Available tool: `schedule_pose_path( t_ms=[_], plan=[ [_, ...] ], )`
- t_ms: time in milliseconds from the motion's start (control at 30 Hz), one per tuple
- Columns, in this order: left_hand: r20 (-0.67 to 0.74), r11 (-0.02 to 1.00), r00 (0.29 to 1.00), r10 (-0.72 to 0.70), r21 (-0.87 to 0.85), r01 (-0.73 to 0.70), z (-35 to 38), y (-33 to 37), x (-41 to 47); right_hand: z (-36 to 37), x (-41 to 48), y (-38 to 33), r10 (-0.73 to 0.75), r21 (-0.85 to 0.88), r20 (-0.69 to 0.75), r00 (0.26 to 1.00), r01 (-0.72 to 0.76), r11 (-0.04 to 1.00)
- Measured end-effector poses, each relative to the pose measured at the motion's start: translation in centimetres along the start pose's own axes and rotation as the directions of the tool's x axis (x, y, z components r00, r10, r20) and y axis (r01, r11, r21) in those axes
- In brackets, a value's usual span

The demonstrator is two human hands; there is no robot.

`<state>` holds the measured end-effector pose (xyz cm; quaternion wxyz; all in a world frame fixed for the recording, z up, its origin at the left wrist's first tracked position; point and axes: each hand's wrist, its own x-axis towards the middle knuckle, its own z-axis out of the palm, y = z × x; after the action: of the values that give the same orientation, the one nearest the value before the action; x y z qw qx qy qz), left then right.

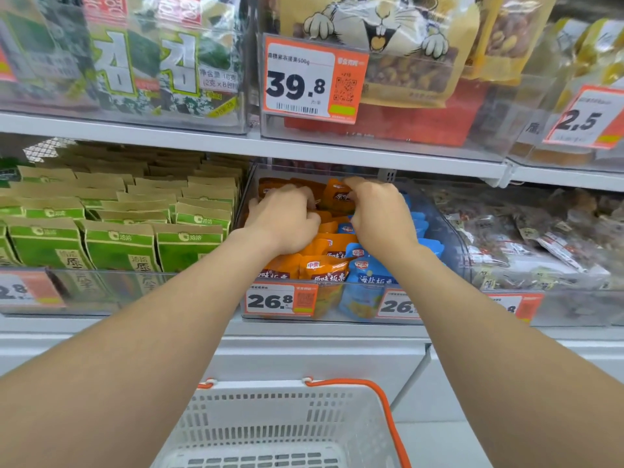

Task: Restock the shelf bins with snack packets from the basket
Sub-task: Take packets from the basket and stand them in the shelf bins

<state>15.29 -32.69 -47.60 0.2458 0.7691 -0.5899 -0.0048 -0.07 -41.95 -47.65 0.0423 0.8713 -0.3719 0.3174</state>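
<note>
Inside the clear bin (454,231), your left hand (283,219) curls round the orange packets (324,269). Your right hand (378,212) pinches one orange packet (337,197).

Bright even store lighting, soft glare on the clear bin fronts (189,285), blurred bowed edges, sharper centre.

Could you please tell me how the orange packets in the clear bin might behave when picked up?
Probably floppy: the orange packets look like soft, creased pouches. Likely slippery, given their glossy film. Apt to tip, since they lean on one another.
</note>
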Motion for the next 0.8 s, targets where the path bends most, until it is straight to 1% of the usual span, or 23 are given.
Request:
schedule_pose_path(
  t_ms=[67, 133, 167, 233, 300, 367, 467, 567, 633, 667, 733, 800],
  plan=[
    [-0.003, 1.0, 1.0, -0.001, -0.003, 0.001, 0.1, 0.0, 0.0, 0.2, 1.0, -0.3, 0.062, -0.025, 0.135, 0.989, -0.06, 0.998],
    [-0.005, 1.0, 1.0, -0.004, -0.005, 0.004, 0.2, 0.0, 0.1, 0.7, 2.4, -0.9, 0.134, -0.12, 0.277, 0.951, -0.104, 0.987],
    [-0.005, 1.0, 1.0, -0.005, -0.005, 0.005, 0.2, -0.1, 0.1, 1.0, 3.0, -1.3, 0.17, -0.152, 0.327, 0.93, -0.126, 0.98],
    [-0.007, 1.0, 1.0, -0.004, -0.005, 0.004, 0.3, -0.3, 0.0, 1.5, 4.1, -2.0, 0.221, -0.155, 0.386, 0.896, -0.173, 0.973],
    [-0.009, 1.0, 1.0, -0.005, -0.006, 0.005, 0.4, -0.5, 0.0, 2.1, 4.9, -2.4, 0.217, -0.105, 0.361, 0.907, -0.192, 0.976],
    [-0.009, 1.0, 1.0, -0.006, -0.004, 0.006, 0.3, -0.7, 0.0, 2.4, 5.3, -2.6, 0.239, -0.137, 0.323, 0.916, -0.205, 0.969],
    [0.015, 1.0, 1.0, -0.009, -0.005, 0.009, 0.3, -0.8, 0.0, 2.6, 5.1, -2.3, 0.28, -0.182, 0.362, 0.889, -0.227, 0.957],
    [0.015, 0.999, 1.0, -0.012, -0.038, 0.013, 0.1, -0.8, -0.2, 2.2, 3.8, -2.1, 0.257, -0.075, 0.394, 0.882, -0.248, 0.966],
    [-0.046, 0.998, 0.999, -0.015, -0.068, 0.012, -0.2, -0.7, -0.3, 1.6, 2.4, -2.1, 0.258, 0.024, 0.411, 0.875, -0.293, 0.956],
    [-0.088, 0.997, 0.996, -0.021, -0.081, 0.014, -0.5, -0.7, -0.4, 1.3, 1.6, -2.3, 0.258, 0.058, 0.399, 0.88, -0.305, 0.951],
    [-0.141, 0.996, 0.99, -0.023, -0.086, 0.011, -1.1, -0.6, -0.9, 0.6, 0.0, -2.8, 0.267, 0.099, 0.329, 0.906, -0.314, 0.944],
    [-0.156, 0.998, 0.988, 0.008, -0.053, -0.016, -1.8, -0.5, -2.1, -0.1, -1.7, -4.0, 0.271, 0.079, 0.233, 0.934, -0.296, 0.952]
  ],
)
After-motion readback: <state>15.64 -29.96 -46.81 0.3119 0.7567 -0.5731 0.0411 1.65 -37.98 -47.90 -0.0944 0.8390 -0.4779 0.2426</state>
